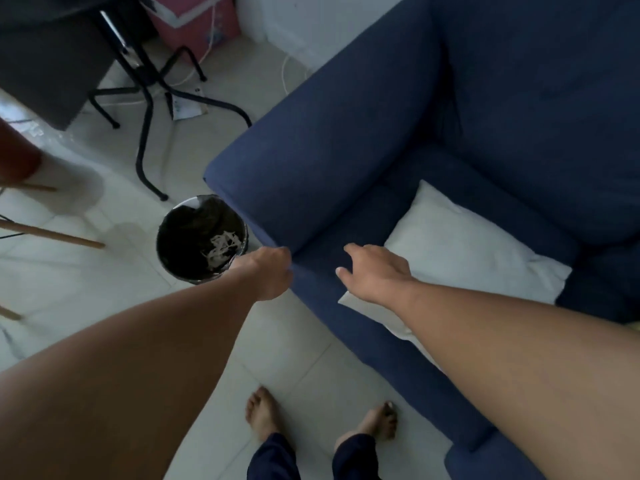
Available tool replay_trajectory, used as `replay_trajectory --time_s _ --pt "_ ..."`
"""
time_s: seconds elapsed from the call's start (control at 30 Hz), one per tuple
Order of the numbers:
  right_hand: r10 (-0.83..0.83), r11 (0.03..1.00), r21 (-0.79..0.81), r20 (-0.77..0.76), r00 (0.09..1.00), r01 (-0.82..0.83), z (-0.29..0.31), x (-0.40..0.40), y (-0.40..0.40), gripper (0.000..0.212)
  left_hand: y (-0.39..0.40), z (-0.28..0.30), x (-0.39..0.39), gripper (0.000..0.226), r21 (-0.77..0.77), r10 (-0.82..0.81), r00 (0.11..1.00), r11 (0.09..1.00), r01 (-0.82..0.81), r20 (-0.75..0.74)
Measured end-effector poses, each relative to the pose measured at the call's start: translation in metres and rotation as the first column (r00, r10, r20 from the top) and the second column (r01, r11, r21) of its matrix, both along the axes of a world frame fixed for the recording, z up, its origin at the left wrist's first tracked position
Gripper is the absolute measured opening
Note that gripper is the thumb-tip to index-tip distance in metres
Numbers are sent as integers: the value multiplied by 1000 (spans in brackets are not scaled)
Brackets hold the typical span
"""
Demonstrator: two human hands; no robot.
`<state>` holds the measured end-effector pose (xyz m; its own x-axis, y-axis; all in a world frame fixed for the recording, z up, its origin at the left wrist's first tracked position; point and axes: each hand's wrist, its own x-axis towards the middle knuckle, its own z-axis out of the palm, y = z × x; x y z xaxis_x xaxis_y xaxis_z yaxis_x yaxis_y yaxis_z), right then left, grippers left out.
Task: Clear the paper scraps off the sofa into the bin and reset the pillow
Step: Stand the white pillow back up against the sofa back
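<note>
A white pillow (464, 251) lies flat on the seat of the dark blue sofa (346, 150). My right hand (377, 271) hovers over the seat at the pillow's left corner, fingers spread, holding nothing. My left hand (270, 271) is at the sofa's front left corner beside the armrest, fingers curled closed; whether it holds anything is hidden. A round black bin (202, 244) stands on the floor just left of the armrest, with white paper scraps (223, 247) inside. No scraps show on the visible seat.
Black metal table legs (145, 109) stand behind the bin, with white cables (287, 74) on the tiled floor. Wooden chair legs (52, 233) reach in from the left. A pink box (201, 22) sits at the back. My bare feet (263, 414) stand in front of the sofa.
</note>
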<state>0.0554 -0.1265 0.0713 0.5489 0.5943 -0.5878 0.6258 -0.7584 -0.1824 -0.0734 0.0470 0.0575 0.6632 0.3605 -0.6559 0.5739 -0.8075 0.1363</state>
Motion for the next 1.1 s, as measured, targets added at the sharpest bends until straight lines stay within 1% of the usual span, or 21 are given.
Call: replay_trajectory --time_s 0.07,0.2,0.33,0.47,0.57,0.67,0.83,0.93,1.1 --pt "-31 1000 0 17 999 31 2 15 -22 52 -14 3 19 33 26 -36 999 999 36 -1" --pt "-88 996 -11 57 994 89 8 48 -68 47 -42 12 60 36 75 -66 998 995 66 4" --pt "-168 985 -16 105 980 171 11 78 -119 43 -71 10 100 34 96 -150 989 984 148 8" --pt "-298 954 -8 119 947 301 10 97 -163 40 -100 11 136 34 111 -219 976 970 216 12" --pt "-363 930 -4 121 924 366 6 108 -191 36 -122 11 159 33 116 -247 969 963 243 25" --pt "-441 896 11 142 886 445 1 117 -218 35 -142 10 179 34 155 -280 959 950 270 42" --pt "-451 890 34 219 865 455 -9 127 -261 37 -174 8 207 36 234 -303 950 932 278 78" --pt "-479 876 44 209 853 481 -14 132 -284 36 -187 9 221 37 265 -311 947 923 280 82" --pt "-543 834 -4 172 822 552 -19 142 -312 35 -200 8 240 40 281 -339 938 910 307 72"
